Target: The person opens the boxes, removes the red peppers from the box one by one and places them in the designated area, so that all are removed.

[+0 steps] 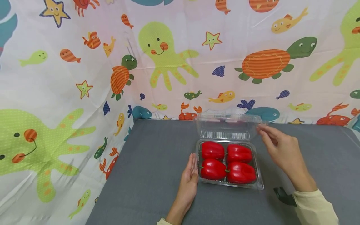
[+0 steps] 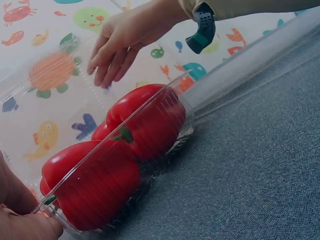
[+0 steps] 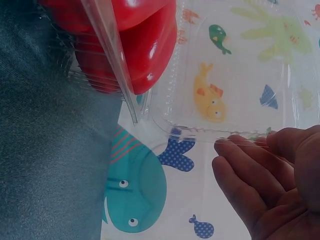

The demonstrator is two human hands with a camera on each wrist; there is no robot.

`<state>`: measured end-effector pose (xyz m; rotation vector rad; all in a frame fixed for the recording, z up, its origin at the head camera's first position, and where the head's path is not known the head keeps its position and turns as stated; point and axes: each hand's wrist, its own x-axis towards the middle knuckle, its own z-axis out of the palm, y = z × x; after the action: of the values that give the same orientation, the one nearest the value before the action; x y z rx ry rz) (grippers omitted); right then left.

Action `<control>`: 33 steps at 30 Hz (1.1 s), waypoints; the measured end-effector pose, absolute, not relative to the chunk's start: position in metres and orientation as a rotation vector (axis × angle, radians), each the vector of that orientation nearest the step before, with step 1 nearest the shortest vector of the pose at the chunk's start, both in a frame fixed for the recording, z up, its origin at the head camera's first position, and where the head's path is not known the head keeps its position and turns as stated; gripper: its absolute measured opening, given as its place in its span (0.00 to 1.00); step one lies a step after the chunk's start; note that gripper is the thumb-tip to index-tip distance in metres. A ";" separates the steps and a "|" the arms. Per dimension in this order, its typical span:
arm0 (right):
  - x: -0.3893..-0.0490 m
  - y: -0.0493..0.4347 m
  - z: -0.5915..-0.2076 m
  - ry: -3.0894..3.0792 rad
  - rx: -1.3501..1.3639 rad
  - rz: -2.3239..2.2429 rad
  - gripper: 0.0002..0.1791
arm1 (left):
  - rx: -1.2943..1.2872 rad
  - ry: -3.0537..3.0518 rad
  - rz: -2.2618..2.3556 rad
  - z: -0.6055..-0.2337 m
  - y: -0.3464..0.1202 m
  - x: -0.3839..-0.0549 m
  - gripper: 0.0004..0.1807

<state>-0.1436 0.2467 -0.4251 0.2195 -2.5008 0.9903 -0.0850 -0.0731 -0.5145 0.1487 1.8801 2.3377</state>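
Note:
A clear plastic clamshell container (image 1: 229, 185) stands on the table with its lid (image 1: 222, 128) raised. Several shiny red bell peppers (image 1: 241, 172) with green stems sit inside in two rows. At the container's left side is my left hand (image 1: 189, 178); in the left wrist view its thumb (image 2: 40, 227) and a finger pinch the rim. My right hand (image 1: 284, 150) holds the lid's right edge. Its thumb and fingertips pinch that thin edge in the right wrist view, where the lid (image 3: 235, 65) is see-through.
A grey cloth (image 1: 152, 162) covers the table. Behind and to the left hangs a white curtain (image 1: 174, 100) printed with sea animals; its lower edge meets the table close behind the raised lid. A dark band (image 2: 201, 30) is on the right wrist.

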 end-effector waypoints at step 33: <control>-0.172 0.251 -0.435 -2.677 0.170 0.981 0.25 | 0.098 1.881 2.320 -0.513 -0.072 -0.085 0.39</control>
<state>-0.1718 0.2507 -0.4349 0.1696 -2.6774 0.9809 -0.0846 -0.0716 -0.5128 0.0985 1.8812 2.3196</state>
